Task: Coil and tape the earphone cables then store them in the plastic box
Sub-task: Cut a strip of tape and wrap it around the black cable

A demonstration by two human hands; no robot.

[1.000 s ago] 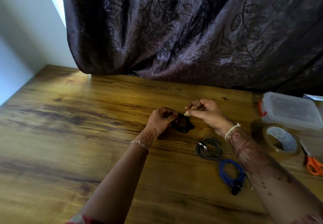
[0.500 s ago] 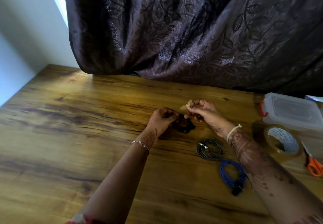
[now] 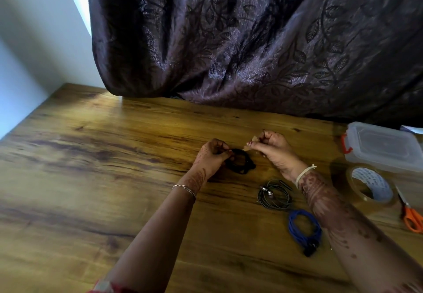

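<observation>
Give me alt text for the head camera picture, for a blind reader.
A person's left hand pinches a coiled black cable over a wooden table while the right hand holds a small piece of tape beside it. A grey coil and a blue coil lie nearer; a plastic box, tape roll and orange scissors sit at the right edge.

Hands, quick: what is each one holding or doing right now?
Left hand: pinches the black earphone coil on the table.
Right hand: pinches a small piece of tape just above the coil.
</observation>
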